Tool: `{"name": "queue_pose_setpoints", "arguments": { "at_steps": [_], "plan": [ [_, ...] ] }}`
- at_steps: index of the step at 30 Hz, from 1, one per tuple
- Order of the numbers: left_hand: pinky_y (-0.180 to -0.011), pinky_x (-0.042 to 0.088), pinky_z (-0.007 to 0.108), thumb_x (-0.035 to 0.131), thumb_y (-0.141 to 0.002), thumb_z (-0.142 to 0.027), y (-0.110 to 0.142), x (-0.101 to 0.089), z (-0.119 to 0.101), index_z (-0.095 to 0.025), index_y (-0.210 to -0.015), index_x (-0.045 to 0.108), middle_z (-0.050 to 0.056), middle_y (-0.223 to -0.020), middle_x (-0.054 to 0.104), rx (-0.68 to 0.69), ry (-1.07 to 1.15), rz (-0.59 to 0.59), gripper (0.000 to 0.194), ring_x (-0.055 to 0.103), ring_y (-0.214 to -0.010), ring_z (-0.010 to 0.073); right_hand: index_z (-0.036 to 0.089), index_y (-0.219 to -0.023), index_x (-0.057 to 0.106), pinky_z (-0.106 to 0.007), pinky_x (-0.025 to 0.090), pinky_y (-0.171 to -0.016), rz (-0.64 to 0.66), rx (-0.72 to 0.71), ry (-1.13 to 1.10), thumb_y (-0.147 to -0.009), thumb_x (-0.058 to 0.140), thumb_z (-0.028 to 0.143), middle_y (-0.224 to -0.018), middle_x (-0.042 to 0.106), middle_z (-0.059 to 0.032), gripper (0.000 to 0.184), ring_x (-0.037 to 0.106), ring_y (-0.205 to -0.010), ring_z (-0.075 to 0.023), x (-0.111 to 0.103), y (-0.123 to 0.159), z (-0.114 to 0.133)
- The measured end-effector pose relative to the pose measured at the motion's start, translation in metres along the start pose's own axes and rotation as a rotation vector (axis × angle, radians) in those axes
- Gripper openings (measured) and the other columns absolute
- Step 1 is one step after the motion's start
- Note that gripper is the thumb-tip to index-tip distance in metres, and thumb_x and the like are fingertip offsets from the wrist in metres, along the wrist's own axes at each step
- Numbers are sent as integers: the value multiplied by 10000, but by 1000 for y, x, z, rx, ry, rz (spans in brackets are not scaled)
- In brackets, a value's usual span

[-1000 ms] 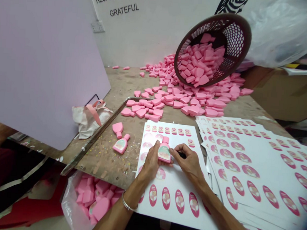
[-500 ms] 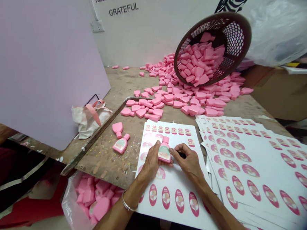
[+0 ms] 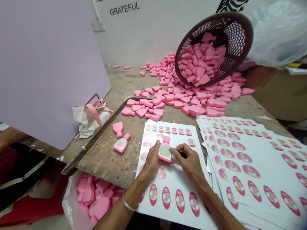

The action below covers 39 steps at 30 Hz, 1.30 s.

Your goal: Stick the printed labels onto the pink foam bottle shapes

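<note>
My left hand [image 3: 152, 162] grips a pink bottle-shaped foam piece [image 3: 164, 151] with a label on its front. The fingertips of my right hand [image 3: 188, 161] press against the piece's right side, and a small dark object shows under those fingers. The piece lies over a white sheet of pink oval stickers [image 3: 174, 180]. On the bare tabletop to the left are a labelled pink bottle-shaped piece [image 3: 121, 144] and an unlabelled one [image 3: 117, 129]. A metal bracelet [image 3: 128, 203] circles my left wrist.
A tilted brown basket [image 3: 213, 49] spills pink pieces across the table's far side. A thick stack of sticker sheets [image 3: 254, 169] lies to the right. Below the table edge, a plastic bag [image 3: 93, 203] holds pink pieces. A canvas bag [image 3: 90, 120] and a co-worker's forearm [image 3: 5, 140] are at the left.
The co-worker's forearm at the left has moved slightly right. My hands and the piece between them have barely moved.
</note>
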State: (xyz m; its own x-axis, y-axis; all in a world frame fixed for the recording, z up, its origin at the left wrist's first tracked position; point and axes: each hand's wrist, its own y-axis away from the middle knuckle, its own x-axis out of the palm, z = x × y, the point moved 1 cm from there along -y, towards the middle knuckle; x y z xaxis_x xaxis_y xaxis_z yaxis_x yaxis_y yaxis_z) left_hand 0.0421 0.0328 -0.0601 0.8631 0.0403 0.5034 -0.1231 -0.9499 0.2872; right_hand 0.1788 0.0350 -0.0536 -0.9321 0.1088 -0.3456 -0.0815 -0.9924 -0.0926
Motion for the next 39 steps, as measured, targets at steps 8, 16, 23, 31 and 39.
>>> {"name": "queue_pose_setpoints", "arguments": {
  "at_steps": [8, 16, 23, 31, 39],
  "plan": [
    [-604, 545, 316, 462, -812, -679, -1, 1, -1, -130, -738, 615, 93, -688, 674, 21, -58, 35, 575, 676, -708, 236, 188, -722, 550, -250, 359, -515, -6, 27, -5, -758, 636, 541, -608, 531, 15, 365, 439, -559, -114, -1, 1, -1],
    [-507, 508, 274, 509, -811, -633, -2, 2, -3, -118, -771, 599, 71, -675, 639, 24, -43, 75, 524, 635, -606, 191, 186, -703, 546, -253, 362, -544, 28, 45, -52, -745, 652, 542, -610, 545, 12, 374, 454, -570, -117, -2, 0, 0],
    [-488, 508, 275, 626, -750, -566, -1, 6, -9, -109, -800, 623, 49, -667, 632, -53, 27, 70, 460, 594, -560, 161, 184, -699, 549, -252, 368, -533, 67, 49, -87, -740, 657, 551, -618, 597, -4, 384, 483, -556, -119, -4, -1, -1],
    [-495, 512, 268, 600, -774, -571, 2, 7, -11, -117, -806, 626, 59, -674, 638, -95, 58, 73, 456, 596, -558, 157, 200, -768, 555, -281, 404, -600, 13, -72, 142, -815, 577, 517, -685, 607, -22, 321, 529, -619, -151, -10, -2, 0],
    [-460, 515, 267, 513, -815, -617, 0, 5, -9, -100, -849, 621, 81, -682, 644, -110, 50, 36, 529, 619, -572, 177, 220, -1072, 577, -295, 419, -624, -114, -181, 290, -840, 564, 458, -767, 603, -23, 333, 552, -673, -168, -24, 3, 13]
  ]
}}
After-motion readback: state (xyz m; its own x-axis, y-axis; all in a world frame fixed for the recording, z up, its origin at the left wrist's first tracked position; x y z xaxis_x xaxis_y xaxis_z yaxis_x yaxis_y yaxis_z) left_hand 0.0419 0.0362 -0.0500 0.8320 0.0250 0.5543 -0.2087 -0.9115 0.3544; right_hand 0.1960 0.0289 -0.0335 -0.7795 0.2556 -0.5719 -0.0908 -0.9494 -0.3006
